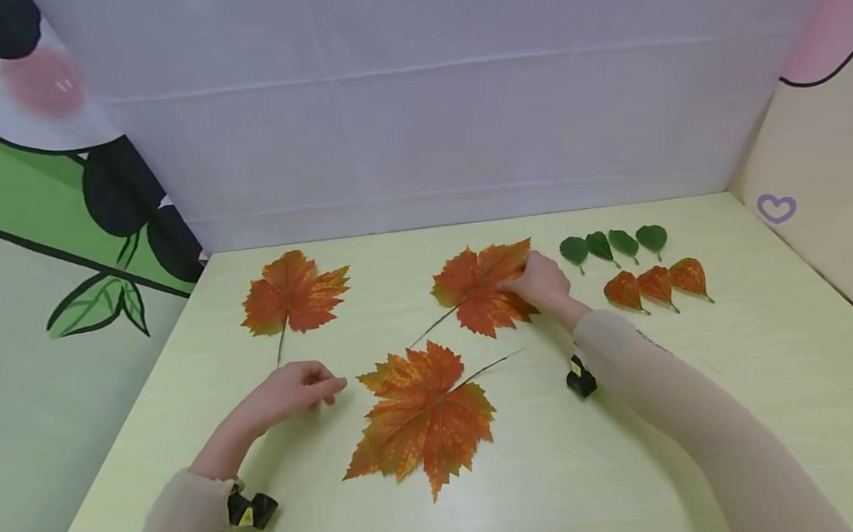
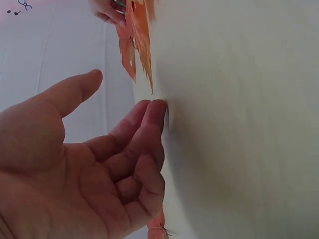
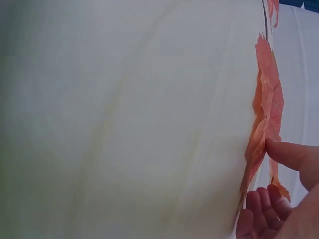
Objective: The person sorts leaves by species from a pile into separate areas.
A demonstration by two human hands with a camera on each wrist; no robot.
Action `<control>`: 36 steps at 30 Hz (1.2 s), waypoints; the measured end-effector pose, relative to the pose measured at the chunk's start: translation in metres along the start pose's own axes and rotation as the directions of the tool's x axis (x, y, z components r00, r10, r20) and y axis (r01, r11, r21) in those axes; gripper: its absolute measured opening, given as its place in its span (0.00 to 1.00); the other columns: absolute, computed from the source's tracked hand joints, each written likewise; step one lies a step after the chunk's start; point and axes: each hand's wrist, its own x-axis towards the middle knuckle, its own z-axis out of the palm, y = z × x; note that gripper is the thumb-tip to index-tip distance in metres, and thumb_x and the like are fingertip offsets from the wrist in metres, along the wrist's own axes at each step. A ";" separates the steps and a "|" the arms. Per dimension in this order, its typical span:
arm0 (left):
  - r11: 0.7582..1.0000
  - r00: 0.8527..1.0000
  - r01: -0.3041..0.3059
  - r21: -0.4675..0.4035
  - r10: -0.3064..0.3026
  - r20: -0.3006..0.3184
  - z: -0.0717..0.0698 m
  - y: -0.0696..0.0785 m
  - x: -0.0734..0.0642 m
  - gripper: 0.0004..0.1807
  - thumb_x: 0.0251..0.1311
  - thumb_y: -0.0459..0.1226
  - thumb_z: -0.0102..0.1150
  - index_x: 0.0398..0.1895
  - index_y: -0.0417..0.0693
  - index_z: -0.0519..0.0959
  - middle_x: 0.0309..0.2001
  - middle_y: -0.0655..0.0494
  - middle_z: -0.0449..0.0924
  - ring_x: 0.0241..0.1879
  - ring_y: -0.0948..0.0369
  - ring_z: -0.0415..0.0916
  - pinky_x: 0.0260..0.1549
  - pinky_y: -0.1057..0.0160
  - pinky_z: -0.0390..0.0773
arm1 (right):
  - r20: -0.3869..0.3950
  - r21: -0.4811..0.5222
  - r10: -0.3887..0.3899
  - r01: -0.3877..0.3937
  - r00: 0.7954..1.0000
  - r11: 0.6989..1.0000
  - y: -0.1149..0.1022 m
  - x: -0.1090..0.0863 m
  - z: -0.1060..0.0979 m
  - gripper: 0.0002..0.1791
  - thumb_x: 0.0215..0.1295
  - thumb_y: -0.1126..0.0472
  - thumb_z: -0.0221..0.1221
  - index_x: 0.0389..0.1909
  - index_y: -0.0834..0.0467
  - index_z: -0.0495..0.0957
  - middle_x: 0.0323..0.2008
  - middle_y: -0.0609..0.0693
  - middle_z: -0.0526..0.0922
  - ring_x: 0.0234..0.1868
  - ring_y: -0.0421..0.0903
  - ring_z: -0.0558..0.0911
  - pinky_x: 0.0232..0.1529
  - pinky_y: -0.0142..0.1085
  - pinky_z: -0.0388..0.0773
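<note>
An orange maple leaf (image 1: pixel 482 288) with a thin stem lies toward the back middle of the table. My right hand (image 1: pixel 540 280) holds it at its right edge; in the right wrist view the thumb (image 3: pixel 286 152) lies on the leaf and the fingers curl beside its edge. Nearer me is a larger orange maple leaf (image 1: pixel 427 416), its stem pointing up and right. My left hand (image 1: pixel 294 393) hovers low left of this leaf, empty, its fingers loosely bent and the thumb apart. Behind the left hand lies a third maple leaf (image 1: pixel 293 293), stem toward me.
Several small green leaves (image 1: pixel 613 245) lie in a row at the back right of the pale table (image 1: pixel 564 489). In front of them are three small orange pod-like pieces (image 1: pixel 656 285). A white cloth (image 1: pixel 417 150) hangs behind the table, and printed panels stand at both sides.
</note>
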 end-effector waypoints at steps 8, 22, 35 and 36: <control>0.998 0.991 0.002 0.055 -0.010 0.131 0.021 0.023 -0.022 0.21 0.49 0.56 0.60 0.25 0.48 0.76 0.21 0.58 0.71 0.21 0.62 0.63 0.22 0.64 0.63 | -0.004 0.114 -0.002 0.002 1.000 0.993 -0.002 0.001 -0.004 0.26 0.53 0.51 0.63 0.47 0.62 0.67 0.43 0.57 0.75 0.40 0.52 0.73 0.35 0.38 0.67; 0.993 0.988 -0.055 -0.109 0.070 0.140 0.038 0.035 -0.031 0.11 0.48 0.41 0.66 0.26 0.43 0.77 0.23 0.57 0.75 0.24 0.61 0.66 0.24 0.63 0.66 | -0.014 0.246 -0.011 0.014 1.000 0.969 -0.006 -0.001 0.002 0.27 0.58 0.51 0.58 0.50 0.64 0.62 0.43 0.57 0.72 0.40 0.51 0.71 0.38 0.39 0.68; 0.991 0.982 -0.032 -0.133 0.055 0.178 0.049 0.040 -0.035 0.14 0.46 0.41 0.67 0.29 0.43 0.75 0.19 0.58 0.73 0.21 0.62 0.66 0.23 0.63 0.66 | -0.108 0.396 0.025 0.020 0.994 0.918 -0.009 0.002 0.006 0.19 0.67 0.53 0.49 0.52 0.62 0.67 0.44 0.57 0.73 0.42 0.49 0.72 0.43 0.39 0.69; 0.991 0.981 -0.035 -0.130 0.059 0.185 0.050 0.040 -0.035 0.13 0.46 0.41 0.68 0.28 0.43 0.75 0.18 0.58 0.72 0.21 0.63 0.66 0.23 0.63 0.66 | -0.116 0.401 0.028 0.021 0.993 0.916 -0.009 0.002 0.006 0.19 0.67 0.54 0.50 0.51 0.62 0.67 0.44 0.57 0.73 0.42 0.50 0.72 0.43 0.39 0.69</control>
